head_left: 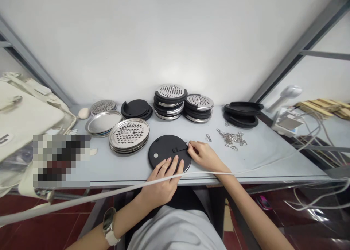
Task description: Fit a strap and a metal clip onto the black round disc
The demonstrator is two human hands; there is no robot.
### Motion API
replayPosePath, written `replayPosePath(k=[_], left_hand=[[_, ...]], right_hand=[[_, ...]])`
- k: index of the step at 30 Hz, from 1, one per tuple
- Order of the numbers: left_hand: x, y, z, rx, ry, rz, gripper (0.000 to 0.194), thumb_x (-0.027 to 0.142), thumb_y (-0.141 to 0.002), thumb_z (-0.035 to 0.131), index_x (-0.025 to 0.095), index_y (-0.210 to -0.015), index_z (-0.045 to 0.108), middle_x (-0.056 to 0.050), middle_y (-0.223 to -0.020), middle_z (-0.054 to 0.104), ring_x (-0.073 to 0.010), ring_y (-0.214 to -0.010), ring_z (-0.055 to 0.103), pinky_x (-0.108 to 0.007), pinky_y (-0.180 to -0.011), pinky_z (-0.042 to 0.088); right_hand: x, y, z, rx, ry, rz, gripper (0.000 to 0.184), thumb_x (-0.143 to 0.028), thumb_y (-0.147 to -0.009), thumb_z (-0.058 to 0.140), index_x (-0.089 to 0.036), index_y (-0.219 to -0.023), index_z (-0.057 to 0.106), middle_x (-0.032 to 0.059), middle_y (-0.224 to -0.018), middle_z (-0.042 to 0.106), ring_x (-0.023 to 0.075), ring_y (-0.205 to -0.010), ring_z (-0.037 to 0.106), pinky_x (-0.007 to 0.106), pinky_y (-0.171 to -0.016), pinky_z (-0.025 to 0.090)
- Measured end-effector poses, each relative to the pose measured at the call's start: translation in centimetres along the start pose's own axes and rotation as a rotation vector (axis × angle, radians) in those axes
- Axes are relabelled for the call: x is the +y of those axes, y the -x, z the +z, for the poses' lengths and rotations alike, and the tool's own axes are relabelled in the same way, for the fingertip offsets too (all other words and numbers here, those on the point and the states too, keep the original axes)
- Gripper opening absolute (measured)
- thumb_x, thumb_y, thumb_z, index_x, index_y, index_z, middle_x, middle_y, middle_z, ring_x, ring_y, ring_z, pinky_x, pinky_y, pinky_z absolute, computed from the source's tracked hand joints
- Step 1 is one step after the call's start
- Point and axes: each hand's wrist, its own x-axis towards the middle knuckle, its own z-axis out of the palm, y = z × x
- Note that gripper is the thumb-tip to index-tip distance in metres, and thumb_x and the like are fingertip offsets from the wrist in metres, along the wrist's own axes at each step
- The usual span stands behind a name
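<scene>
A round black disc (pixel 164 147) with a small pale dot and a narrow slot lies flat near the desk's front edge. My left hand (pixel 165 177) rests on its lower part, fingers stretched and slightly spread. At the disc's right edge, my right hand (pixel 201 153) is closed in a pinch. A bit of shiny metal, apparently a small clip, shows at those fingertips, mostly hidden. Right of that hand lie a single metal clip (pixel 208 137) and a loose pile of similar metal clips (pixel 233 139). Left of the disc is a stack of round metal grater plates (pixel 129 134).
Behind stand two stacks of black-and-silver graters (pixel 168 104) (pixel 199 107), black round holders (pixel 135 109) and black trays (pixel 242 113). Plain metal discs (pixel 104 122) sit farther left. A white cable (pixel 120 191) crosses low in front. A cream bag (pixel 24 115) hangs at left.
</scene>
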Motion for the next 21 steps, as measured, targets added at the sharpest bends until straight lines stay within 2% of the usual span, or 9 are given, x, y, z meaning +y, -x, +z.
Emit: replayPosePath(k=[11, 21], left_hand=[[0.04, 0.03, -0.02, -0.002, -0.014, -0.004, 0.05, 0.026, -0.088, 0.043, 0.014, -0.136, 0.043, -0.01, -0.14, 0.043, -0.0258, -0.117, 0.047, -0.037, -0.103, 0.033], [0.08, -0.09, -0.11, -0.004, -0.015, -0.007, 0.049, 0.025, -0.088, 0.043, 0.015, -0.136, 0.044, -0.01, -0.14, 0.043, -0.0253, -0.117, 0.048, -0.037, -0.103, 0.033]], right_hand=[[0.16, 0.06, 0.07, 0.04, 0.105, -0.056, 0.025, -0.023, -0.09, 0.039, -0.019, -0.066, 0.046, -0.0018, -0.055, 0.045, 0.0103, -0.051, 0.042, 0.022, -0.055, 0.029], [-0.26, 0.24, -0.12, 0.025, 0.056, -0.079, 0.024, -0.021, -0.089, 0.039, -0.019, -0.065, 0.046, -0.0016, -0.056, 0.045, 0.0105, -0.051, 0.042, 0.022, -0.055, 0.029]])
